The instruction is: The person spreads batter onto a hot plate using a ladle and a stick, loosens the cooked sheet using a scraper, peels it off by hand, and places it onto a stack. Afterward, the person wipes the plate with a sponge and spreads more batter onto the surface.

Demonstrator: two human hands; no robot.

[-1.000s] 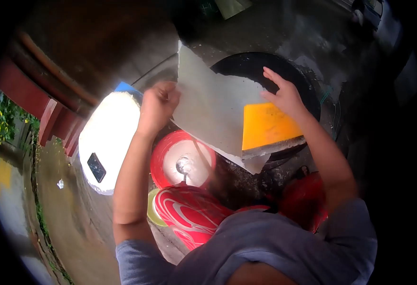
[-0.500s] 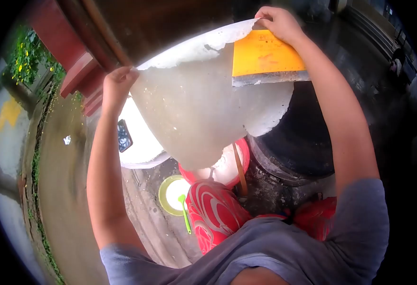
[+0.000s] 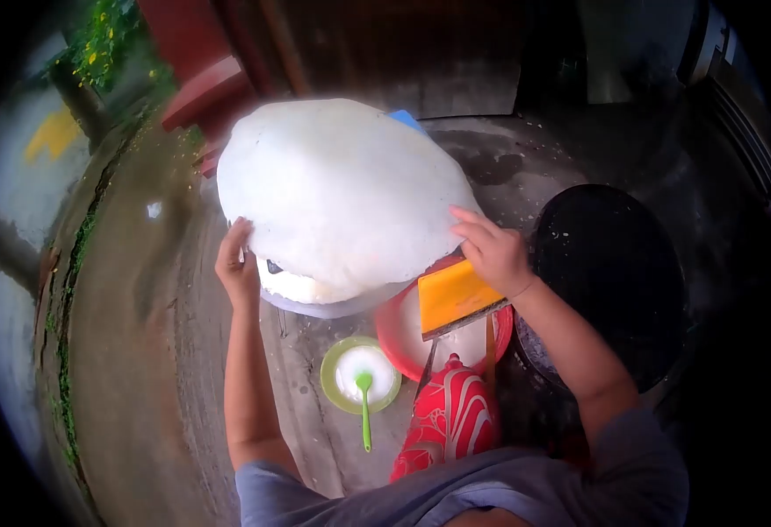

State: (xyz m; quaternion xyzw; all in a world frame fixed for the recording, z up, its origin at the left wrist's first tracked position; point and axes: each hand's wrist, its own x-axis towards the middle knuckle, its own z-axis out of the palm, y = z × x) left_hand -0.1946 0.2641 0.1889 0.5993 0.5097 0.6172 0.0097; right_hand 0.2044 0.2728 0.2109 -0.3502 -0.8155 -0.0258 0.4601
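The left edge of a white sheet (image 3: 342,176) is pinched, it appears, by the drawn-together fingers of the left hand (image 3: 238,259). Its right edge is met by the partly stretched fingers of the right hand (image 3: 500,255), beneath which a yellow scraper (image 3: 454,299) is gripped; whether the edge is pinched there too cannot be told. Between the hands, the thin, rounded sheet is spread above a white pile (image 3: 293,288), whose near side is left showing. A dark phone (image 3: 273,266) on the pile is mostly covered. Half a second ago the sheet was held up, hanging above the red basin (image 3: 387,329); now it has been laid flatter and brought over the pile, so the handling is judged to be centred there. Nearer the body, white contents are held in the basin and in a green bowl (image 3: 328,378) beside it, where a green brush (image 3: 365,413) is rested. Farther right, a black round plate (image 3: 614,281) is seen.
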